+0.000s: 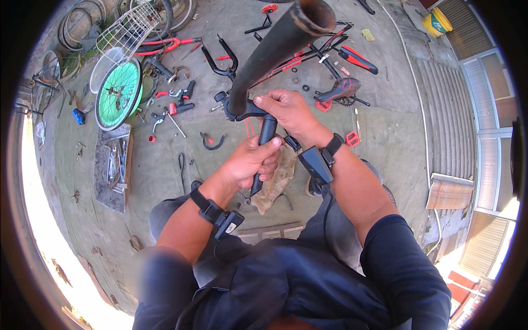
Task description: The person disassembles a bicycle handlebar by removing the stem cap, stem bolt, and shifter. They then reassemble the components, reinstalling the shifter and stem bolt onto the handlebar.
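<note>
**Gripping a bare handlebar over a floor full of loose parts**

Wrapping the fingers of your left hand around the lower black grip end of the handlebar, you have them curled tight and pressed together, thumb side up. Your right hand closes over the junction just above, where the bar meets the thick black tube that rises toward the camera; its fingers are folded down over the clamp, and whether they are also pinching a small fitting underneath I cannot tell, since the knuckles hide it.

The whole piece is held in the air in front of your chest, above your knees, not resting on anything. That is the first risk: if either grip slackens while you twist, the long tube has leverage and could swing toward your face or drop onto your legs.

Directly below lies a tan rag, and around it small parts, a black curved clamp and red pedals. Anything that works loose from the clamp would likely fall among them and be hard to find.

Farther out sit the green wheel, a wire basket, the tool tray and the black-and-red bicycle frame. A dropped bar could roll or bounce into these.
</note>
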`<state>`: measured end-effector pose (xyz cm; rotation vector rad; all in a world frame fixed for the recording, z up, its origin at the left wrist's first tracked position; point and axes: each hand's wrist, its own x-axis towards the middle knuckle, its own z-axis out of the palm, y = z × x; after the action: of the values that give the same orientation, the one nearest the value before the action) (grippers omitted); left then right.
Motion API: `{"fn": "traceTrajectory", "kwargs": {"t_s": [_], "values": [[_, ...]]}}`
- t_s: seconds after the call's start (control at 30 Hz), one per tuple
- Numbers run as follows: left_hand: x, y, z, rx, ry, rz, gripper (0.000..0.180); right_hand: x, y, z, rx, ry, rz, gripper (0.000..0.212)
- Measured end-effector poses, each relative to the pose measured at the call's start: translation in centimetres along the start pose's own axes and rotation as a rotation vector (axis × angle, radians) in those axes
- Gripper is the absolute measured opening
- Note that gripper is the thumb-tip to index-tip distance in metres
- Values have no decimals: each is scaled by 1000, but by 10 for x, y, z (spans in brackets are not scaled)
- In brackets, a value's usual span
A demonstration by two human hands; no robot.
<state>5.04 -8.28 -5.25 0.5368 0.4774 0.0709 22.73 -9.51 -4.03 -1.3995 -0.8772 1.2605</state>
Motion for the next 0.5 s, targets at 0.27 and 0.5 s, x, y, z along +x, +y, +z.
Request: {"fn": "traceTrajectory", "kwargs": {"t_s": [0.27,0.5], "values": [[4,-3,0,-33,5,19,28,4,-1,0,27,-7,16,41],[16,-9,4,705,470,205,31,7,4,-2,-228,110,-46,47]]}}
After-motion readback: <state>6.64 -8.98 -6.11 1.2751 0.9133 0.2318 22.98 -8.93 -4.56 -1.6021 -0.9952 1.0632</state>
